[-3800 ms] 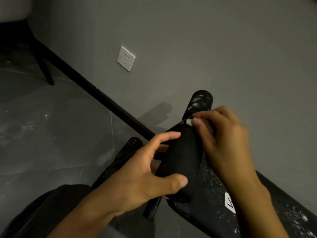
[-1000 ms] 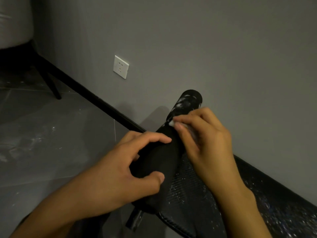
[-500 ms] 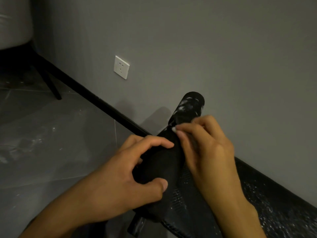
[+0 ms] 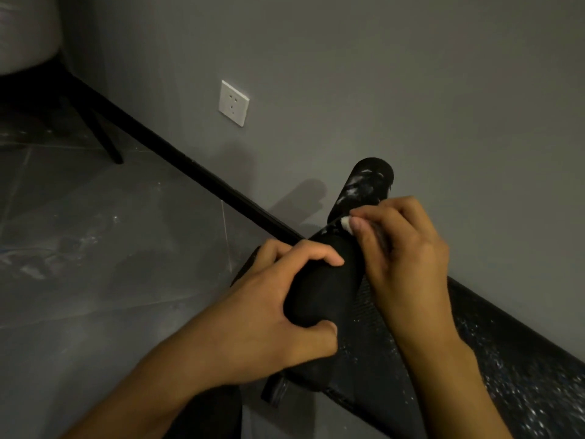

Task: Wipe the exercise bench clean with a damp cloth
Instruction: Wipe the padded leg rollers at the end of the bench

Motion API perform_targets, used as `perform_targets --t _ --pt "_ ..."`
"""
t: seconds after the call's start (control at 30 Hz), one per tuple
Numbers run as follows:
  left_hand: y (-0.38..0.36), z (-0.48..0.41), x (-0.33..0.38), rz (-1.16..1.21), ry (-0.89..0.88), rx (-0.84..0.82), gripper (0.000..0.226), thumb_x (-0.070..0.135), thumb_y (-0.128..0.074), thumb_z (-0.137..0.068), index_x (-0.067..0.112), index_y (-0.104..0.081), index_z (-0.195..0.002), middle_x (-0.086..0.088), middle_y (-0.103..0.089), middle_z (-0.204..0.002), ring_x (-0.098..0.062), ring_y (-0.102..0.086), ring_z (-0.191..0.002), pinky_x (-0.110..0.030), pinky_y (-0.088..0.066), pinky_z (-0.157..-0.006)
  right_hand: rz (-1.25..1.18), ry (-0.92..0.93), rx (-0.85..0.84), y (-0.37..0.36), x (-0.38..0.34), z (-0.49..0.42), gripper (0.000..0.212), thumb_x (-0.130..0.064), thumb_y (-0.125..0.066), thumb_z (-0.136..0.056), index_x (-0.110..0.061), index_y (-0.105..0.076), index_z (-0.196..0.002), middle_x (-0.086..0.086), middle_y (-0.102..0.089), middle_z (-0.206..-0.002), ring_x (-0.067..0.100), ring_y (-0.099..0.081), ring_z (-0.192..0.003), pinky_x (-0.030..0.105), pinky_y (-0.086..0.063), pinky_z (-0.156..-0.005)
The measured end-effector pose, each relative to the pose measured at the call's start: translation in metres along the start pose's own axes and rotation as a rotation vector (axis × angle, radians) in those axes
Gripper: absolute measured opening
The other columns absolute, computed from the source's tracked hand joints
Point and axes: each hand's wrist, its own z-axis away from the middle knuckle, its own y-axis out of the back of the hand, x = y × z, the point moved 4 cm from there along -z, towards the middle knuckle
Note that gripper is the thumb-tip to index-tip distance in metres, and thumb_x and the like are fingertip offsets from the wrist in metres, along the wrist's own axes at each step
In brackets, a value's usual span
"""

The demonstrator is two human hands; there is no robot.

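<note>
1. Midway, by the look of it: wiping at the rollers, not yet on the long pad.
2. Gripped in left hand (image 4: 272,318): near roller (image 4: 329,280), fingers curled over the top, thumb underneath, steadying it.
3. Pinched in right hand (image 4: 408,258), fingers curled tight: cloth (image 4: 345,224), only a white tip showing past the fingertips, pressed at the roller's far end, just beyond the left hand's fingers.
4. Seemingly done: near roller, plain black between the 2 hands.
5. Left to do: far roller (image 4: 364,185), just beyond the right hand, streaked white; bench (image 4: 522,391) pad, below and behind the right wrist, speckled white all over.
6. Since 0.5 s ago: cloth tip out from under the right fingers, hidden then; right hand slid a little toward the far roller.
7. Since 3.8 s ago: left hand closed tighter, from spread fingers to a full grip.
</note>
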Motion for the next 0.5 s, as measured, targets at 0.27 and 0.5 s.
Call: perform_targets --t 0.27,0.5 --pt "0.002 -0.032 0.019 -0.268 -0.024 0.208 0.055 0.06 -0.077 -0.075 0.059 -0.039 -0.116 0.022 -0.032 -0.123 -0.001 -0.054 -0.1 -0.029 -0.058 -0.083 -0.131 -0.18 -0.044 0.002 0.023 -0.01 0.024 -0.027 -0.068 -0.094 -0.021 -0.063 -0.117 -0.009 -0.059 -0.109 -0.005 -0.055 -0.096 0.008 -0.045 -0.084" --pt "-0.007 -0.044 0.031 -0.41 -0.055 0.361 0.065 0.063 -0.068 -0.069 0.064 -0.035 -0.125 0.028 -0.043 -0.125 -0.005 -0.058 -0.094 -0.04 -0.056 -0.083 -0.344 -0.208 0.033 -0.001 0.038 -0.004 0.003 -0.018 -0.07 -0.094 -0.02 -0.068 -0.095 -0.007 -0.06 -0.097 -0.002 -0.059 -0.092 0.006 -0.043 -0.077"
